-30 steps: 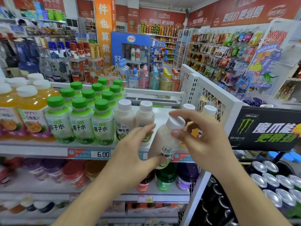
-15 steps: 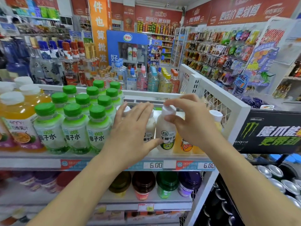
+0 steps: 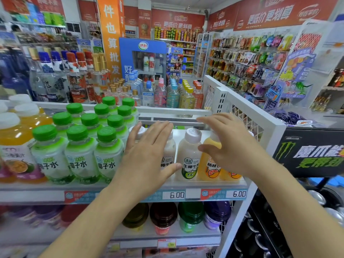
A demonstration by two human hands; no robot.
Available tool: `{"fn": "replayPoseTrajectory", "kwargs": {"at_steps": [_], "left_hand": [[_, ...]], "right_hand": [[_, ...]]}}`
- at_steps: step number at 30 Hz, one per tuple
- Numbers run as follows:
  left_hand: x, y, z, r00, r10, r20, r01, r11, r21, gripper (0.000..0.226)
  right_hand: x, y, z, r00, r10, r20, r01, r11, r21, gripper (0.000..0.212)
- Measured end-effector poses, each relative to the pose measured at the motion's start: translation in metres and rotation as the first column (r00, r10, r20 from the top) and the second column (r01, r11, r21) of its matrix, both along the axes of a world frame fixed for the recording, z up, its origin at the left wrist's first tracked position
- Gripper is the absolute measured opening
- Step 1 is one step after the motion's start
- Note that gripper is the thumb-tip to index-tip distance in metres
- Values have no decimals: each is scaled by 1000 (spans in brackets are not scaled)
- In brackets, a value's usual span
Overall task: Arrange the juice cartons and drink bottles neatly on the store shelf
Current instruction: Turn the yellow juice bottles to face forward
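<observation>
A white-capped coconut milk bottle [image 3: 189,157] stands upright at the front of the white shelf [image 3: 37,190]. My left hand [image 3: 149,155] lies flat with straight fingers against two more milk bottles [image 3: 168,155] to its left, the thumb tip touching the front one. My right hand [image 3: 230,146] arches over an orange juice bottle [image 3: 212,164] just right of the milk bottle. Its fingers are spread and its thumb rests on the bottle's shoulder, without a firm hold. A second orange bottle behind this hand is mostly hidden.
Green-capped coconut water bottles [image 3: 80,159] and large orange juice bottles [image 3: 16,138] fill the shelf's left. A white mesh side panel [image 3: 247,118] bounds it on the right, beside a black energy-drink sign [image 3: 312,155] and cans [image 3: 316,196]. Dark bottles [image 3: 163,216] stand on the shelf below.
My right hand set the tilted milk bottle upright at the shelf front, let go and moved right over the orange bottle. My left hand rose from the bottle's base onto the neighbouring milk bottles.
</observation>
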State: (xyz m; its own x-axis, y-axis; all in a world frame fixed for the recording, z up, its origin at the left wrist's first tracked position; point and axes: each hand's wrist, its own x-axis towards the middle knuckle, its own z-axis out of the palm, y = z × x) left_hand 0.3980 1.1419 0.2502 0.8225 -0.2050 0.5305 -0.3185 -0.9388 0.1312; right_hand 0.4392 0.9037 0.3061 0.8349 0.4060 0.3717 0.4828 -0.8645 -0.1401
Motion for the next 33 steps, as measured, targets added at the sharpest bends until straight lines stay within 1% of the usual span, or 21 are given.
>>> {"fn": "replayPoseTrajectory", "kwargs": {"at_steps": [1, 2, 5, 6, 9, 11, 12, 13, 15, 16, 17, 20, 21, 22, 24, 26, 27, 29, 30, 32, 33], "left_hand": [[0, 0, 1, 1000, -4, -5, 4, 1000, -7, 99], [0, 0, 2, 1000, -7, -11, 7, 1000, -11, 99], [-2, -3, 4, 1000, -19, -2, 19, 1000, -16, 102], [-4, -5, 5, 999, -31, 9, 31, 999, -26, 102], [-11, -14, 7, 993, -101, 59, 106, 990, -96, 96], [-19, -22, 9, 981, -165, 101, 181, 968, -173, 83], [-23, -25, 9, 973, -194, 123, 218, 947, -235, 74], [-28, -29, 9, 964, -220, 148, 256, 920, -297, 64], [-38, -37, 10, 945, -264, 195, 320, 869, -378, 48], [-41, -43, 10, 941, -282, 188, 337, 841, -423, 45], [-45, -48, 11, 942, -300, 151, 335, 811, -479, 47], [-56, -63, 13, 929, -367, -49, 249, 717, -651, 71], [-60, -67, 12, 906, -410, -107, 226, 682, -696, 75], [-65, -70, 9, 880, -454, -139, 214, 640, -738, 73], [-74, -74, 4, 859, -490, -149, 180, 561, -808, 65], [-80, -73, -5, 860, -486, -154, 124, 492, -862, 65], [-82, -72, -9, 862, -480, -165, 86, 458, -885, 65], [-86, -70, -16, 861, -475, -181, 10, 371, -929, 64], [-87, -69, -18, 860, -475, -185, -26, 322, -947, 65], [-89, -67, -20, 861, -474, -182, -82, 224, -971, 69], [-91, -66, -21, 863, -477, -168, -91, 181, -979, 70]], "right_hand": [[0, -5, 2, 999, -43, 16, 44, 998, -50, 69], [-1, -8, 4, 996, -91, 18, 93, 992, -87, 67], [-4, -12, 8, 986, -166, -29, 162, 979, -121, 51], [-5, -12, 9, 985, -163, -50, 158, 983, -92, 49], [-9, -15, 8, 992, -107, -72, 112, 991, 73, 47], [-18, -21, 4, 996, -75, -46, 81, 984, 161, 46], [-23, -25, 3, 998, -61, -34, 67, 969, 236, 45], [-29, -29, 5, 999, -37, -26, 44, 941, 335, 46], [-42, -36, 12, 998, 61, -1, -51, 838, 544, 48], [-48, -39, 17, 993, 115, 11, -97, 780, 619, 48], [-54, -41, 22, 987, 159, 21, -132, 732, 669, 47], [-66, -42, 28, 968, 249, 19, -184, 661, 728, 38], [-70, -41, 26, 961, 278, 1, -186, 641, 744, 36], [-73, -39, 22, 954, 300, -22, -177, 619, 765, 35], [-79, -34, 10, 957, 284, -54, -133, 599, 789, 37], [-84, -32, -2, 972, 226, -67, -83, 594, 800, 42], [-86, -33, -8, 971, 224, -83, -57, 555, 830, 43], [-93, -37, -23, 951, 280, -133, 5, 416, 909, 44], [-98, -38, -33, 944, 292, -153, 32, 381, 924, 44], [-110, -39, -55, 924, 316, -215, 85, 379, 921, 45], [-117, -36, -66, 898, 358, -255, 117, 364, 924, 46]]}}
